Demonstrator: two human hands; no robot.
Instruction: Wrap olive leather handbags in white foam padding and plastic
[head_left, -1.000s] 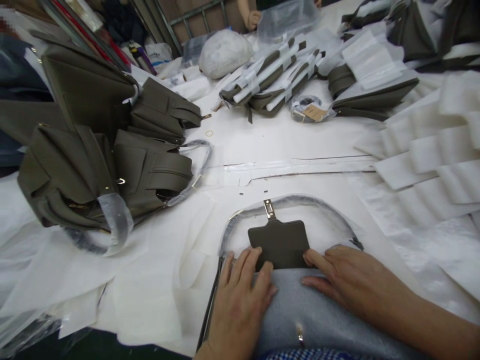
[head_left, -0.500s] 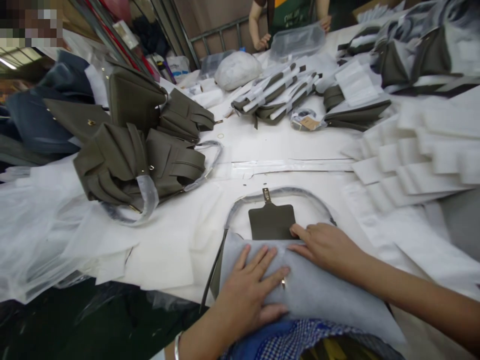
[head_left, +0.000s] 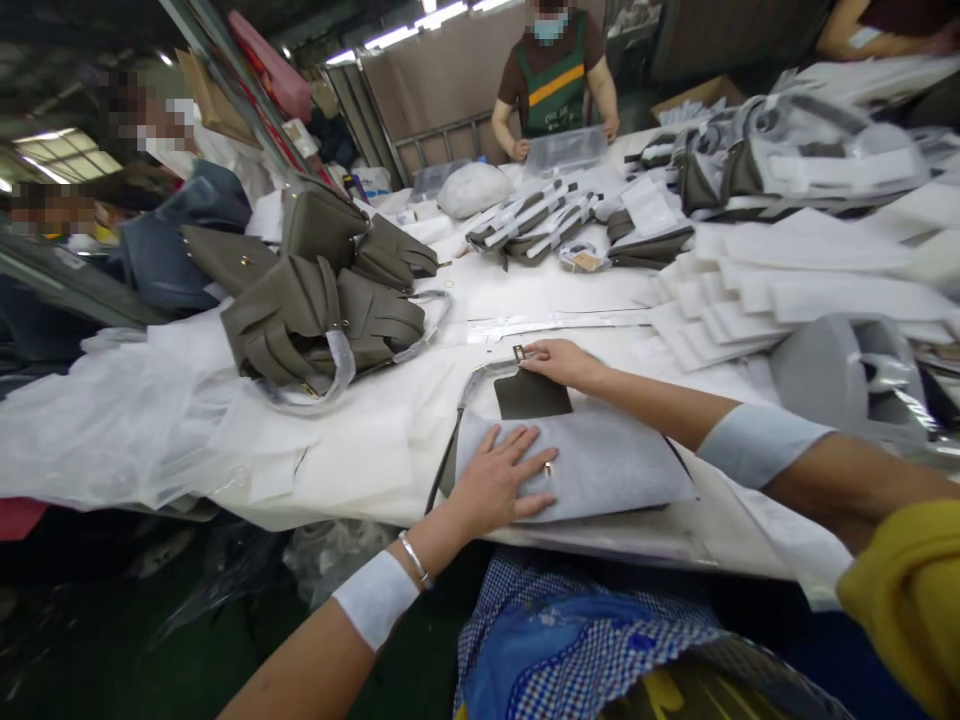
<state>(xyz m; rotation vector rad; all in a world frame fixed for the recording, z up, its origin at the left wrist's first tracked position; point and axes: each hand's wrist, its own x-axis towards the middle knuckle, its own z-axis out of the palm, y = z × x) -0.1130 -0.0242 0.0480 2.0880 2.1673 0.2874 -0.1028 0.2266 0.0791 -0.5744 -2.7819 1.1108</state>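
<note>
A handbag lies flat at the table's front edge, covered by a pale grey sheet [head_left: 622,465] through which a small gold fitting [head_left: 548,467] shows. My left hand [head_left: 504,478] rests on this sheet, fingers spread, just left of the fitting. Beyond the sheet's far edge an olive-brown flap [head_left: 529,396] sticks out, with a metal-tipped tab [head_left: 518,353] at its far end. Fingers of my right hand [head_left: 561,363] are closed at that tab; the exact grip is partly hidden. Behind the flap curves a plastic-wrapped handle [head_left: 480,377], partly covered by my right hand.
Several olive-brown bags [head_left: 322,310] stand at left, near clear plastic sheets [head_left: 97,410]. White padded sheets [head_left: 795,280] are piled at right. Wrapped straps [head_left: 532,220] lie farther back. A co-worker [head_left: 555,85] across the table holds a clear plastic box [head_left: 566,150].
My right hand has moved from the flap's right side to the tab at its far end. My left hand stays spread on the sheet. The view has tilted up, showing more of the co-worker.
</note>
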